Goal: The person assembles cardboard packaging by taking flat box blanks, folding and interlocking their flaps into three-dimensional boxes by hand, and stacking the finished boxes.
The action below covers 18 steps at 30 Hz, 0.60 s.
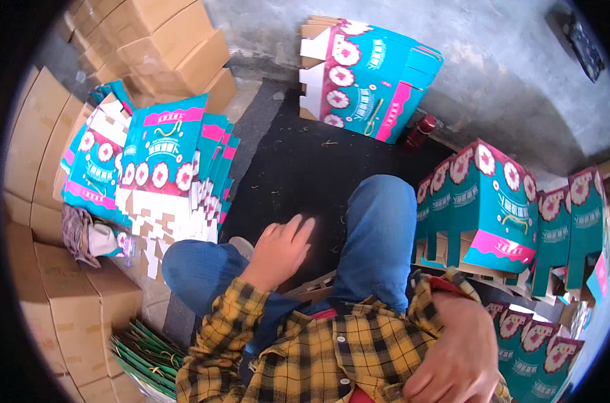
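My left hand (282,250) hovers between my knees, slightly blurred, its fingers stretched out and nothing in them. At the lower right, beside the front of my plaid shirt (338,339), my right hand (458,352) hangs with loosely bent fingers apart. No held thing shows in it, though the lower edge cuts off part of it. Nearest to that hand are printed teal-and-pink cartons (503,208), standing to my right. A pile of flattened teal cartons (160,138) with white flaps lies at the left.
Another stack of flat teal cartons (365,77) leans against the grey wall. A dark red bottle (420,131) stands beside it. Brown cardboard boxes (164,47) are piled at the left. Green strips (147,356) lie bundled at lower left. A black mat (285,168) with scraps covers the floor ahead.
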Motion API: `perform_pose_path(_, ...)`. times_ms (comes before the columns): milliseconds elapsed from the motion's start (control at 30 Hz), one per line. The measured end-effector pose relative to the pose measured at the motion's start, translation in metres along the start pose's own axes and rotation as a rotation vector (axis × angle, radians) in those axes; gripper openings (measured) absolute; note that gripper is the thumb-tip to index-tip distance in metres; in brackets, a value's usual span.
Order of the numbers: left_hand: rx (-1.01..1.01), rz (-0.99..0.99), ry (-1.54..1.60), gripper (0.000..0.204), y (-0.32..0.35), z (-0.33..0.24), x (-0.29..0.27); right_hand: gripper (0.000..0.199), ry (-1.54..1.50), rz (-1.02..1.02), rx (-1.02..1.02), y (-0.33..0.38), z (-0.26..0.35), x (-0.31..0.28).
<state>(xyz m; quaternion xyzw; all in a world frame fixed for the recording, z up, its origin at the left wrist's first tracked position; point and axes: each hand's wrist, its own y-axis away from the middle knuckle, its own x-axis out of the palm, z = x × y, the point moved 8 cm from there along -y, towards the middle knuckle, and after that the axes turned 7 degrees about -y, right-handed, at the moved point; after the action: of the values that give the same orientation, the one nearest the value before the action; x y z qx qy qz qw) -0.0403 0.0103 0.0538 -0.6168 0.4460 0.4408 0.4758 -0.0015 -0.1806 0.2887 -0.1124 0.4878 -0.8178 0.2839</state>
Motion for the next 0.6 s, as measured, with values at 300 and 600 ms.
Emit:
perform_pose_path(300, 0.046, 0.067, -0.138, 0.049, -0.019, 0.052, 0.01, 0.023, -0.094, 0.074, 0.047, -0.011, -0.052, -0.011)
perform_pose_path(600, -0.187, 0.109, 0.027, 0.03, -0.005, 0.096, -0.013, 0.028, -0.257, -1.097, 0.411, 0.116, -0.204, -0.202)
